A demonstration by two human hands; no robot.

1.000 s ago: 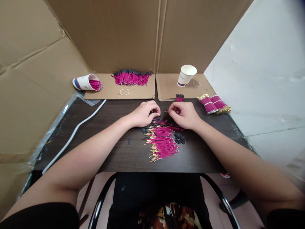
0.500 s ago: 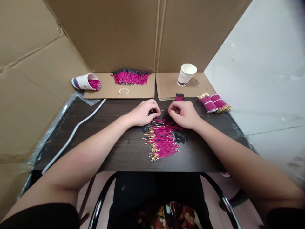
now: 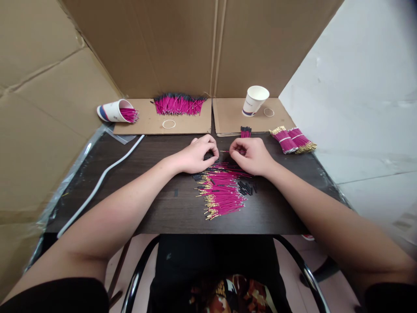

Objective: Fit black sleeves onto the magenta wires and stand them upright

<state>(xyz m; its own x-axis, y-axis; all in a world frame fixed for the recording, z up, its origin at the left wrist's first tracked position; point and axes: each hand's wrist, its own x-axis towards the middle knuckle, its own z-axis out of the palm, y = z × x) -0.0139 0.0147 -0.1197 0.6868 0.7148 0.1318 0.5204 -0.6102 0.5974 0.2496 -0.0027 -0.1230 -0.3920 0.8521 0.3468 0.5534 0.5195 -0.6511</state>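
Observation:
My right hand [image 3: 250,155] pinches a thin magenta wire [image 3: 226,151], its gold tip pointing left toward my other hand. Opposite it, my left hand [image 3: 199,155] has thumb and forefinger brought together at the far side of the pile; whatever lies between those fingertips is too small to make out. Below both hands spreads a pile of magenta wires [image 3: 224,193] with gold tips on the left and silvery ends on the right. Short black sleeves [image 3: 245,188] lie to the right of the pile, and more black sleeves [image 3: 197,177] lie near my left wrist.
Black-ended magenta wires [image 3: 179,105] lie on the cardboard [image 3: 140,128] at the back. A tipped paper cup [image 3: 110,111] holds wires; another cup [image 3: 254,102] stands upright. Banded wire bundles [image 3: 293,141] lie right, a small black-ended bunch [image 3: 246,132] behind my right hand. A white cable [image 3: 104,178] crosses left.
My left hand's fingers have shifted very slightly, with the gap between thumb and forefinger a little wider. My right hand keeps the wire in nearly the same place.

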